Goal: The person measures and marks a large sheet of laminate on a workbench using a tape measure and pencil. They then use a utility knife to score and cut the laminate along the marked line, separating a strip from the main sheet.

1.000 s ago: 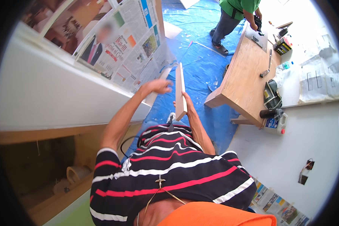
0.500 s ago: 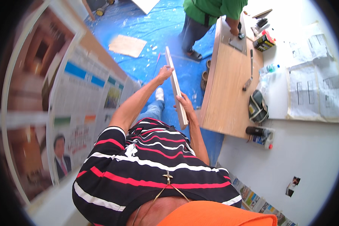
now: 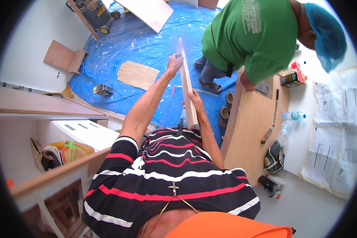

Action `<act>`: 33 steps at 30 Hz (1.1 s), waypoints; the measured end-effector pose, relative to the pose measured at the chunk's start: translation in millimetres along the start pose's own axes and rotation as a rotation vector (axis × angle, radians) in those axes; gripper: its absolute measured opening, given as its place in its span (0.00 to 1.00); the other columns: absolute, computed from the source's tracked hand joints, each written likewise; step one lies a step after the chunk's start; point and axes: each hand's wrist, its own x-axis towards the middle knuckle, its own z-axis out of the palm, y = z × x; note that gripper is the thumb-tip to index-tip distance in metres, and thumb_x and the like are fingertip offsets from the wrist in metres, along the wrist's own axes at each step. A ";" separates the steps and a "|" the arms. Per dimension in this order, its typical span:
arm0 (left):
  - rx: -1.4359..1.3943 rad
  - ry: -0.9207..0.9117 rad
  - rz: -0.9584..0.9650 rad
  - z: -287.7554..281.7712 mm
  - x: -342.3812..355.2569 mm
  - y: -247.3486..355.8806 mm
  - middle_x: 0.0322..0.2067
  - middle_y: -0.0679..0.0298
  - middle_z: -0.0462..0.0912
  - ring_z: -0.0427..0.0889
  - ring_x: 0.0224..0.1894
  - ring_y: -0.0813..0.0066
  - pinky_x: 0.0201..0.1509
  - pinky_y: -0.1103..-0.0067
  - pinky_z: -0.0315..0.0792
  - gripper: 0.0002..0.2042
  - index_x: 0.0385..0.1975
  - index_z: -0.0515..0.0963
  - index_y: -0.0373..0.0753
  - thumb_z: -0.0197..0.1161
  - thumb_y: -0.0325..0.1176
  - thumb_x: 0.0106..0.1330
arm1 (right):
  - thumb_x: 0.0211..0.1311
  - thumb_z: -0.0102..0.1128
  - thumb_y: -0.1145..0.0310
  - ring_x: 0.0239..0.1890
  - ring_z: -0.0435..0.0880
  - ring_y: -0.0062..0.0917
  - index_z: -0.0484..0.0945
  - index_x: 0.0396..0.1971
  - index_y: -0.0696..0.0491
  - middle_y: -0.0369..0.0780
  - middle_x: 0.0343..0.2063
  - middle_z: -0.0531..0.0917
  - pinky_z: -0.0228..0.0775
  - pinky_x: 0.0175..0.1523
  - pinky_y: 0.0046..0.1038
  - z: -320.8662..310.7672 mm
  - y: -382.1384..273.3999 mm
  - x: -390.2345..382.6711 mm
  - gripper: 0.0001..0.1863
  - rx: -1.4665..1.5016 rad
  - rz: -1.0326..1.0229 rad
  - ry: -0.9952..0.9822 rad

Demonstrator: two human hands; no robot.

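A long, narrow plywood board [image 3: 187, 85] with a pale layered edge is held out in front of my body, pointing away from me. My left hand [image 3: 175, 64] is closed on its far part, from the left side. Nearer my waist, my right hand [image 3: 195, 102] grips the board from the right, thumb on the near side and fingers partly hidden behind it. The board hangs over the floor sheet, to the left of a wooden worktop and apart from it.
Blue plastic sheeting [image 3: 146, 93] covers the floor, with a thin wood panel [image 3: 138, 75] and a tin [image 3: 103, 90] on it. A co-worker in a green shirt [image 3: 254, 35] leans over the worktop [image 3: 250, 131]. Shoes [image 3: 223, 115] stand beside it. A wheeled vacuum [image 3: 92, 15] is far left.
I have moved forward into the room with the board still in both hands. The papered cabinet at left has dropped back, and the co-worker appears nearer and leans further over the worktop.
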 end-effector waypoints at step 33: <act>-0.095 -0.350 -0.109 100.8 718.8 104.6 0.31 0.53 0.84 0.83 0.33 0.64 0.35 0.69 0.75 0.13 0.41 0.78 0.28 0.57 0.31 0.61 | 0.45 0.74 0.43 0.64 0.70 0.50 0.57 0.72 0.50 0.58 0.60 0.70 0.63 0.68 0.42 39.9 -342.3 651.5 0.56 -0.816 -0.186 0.566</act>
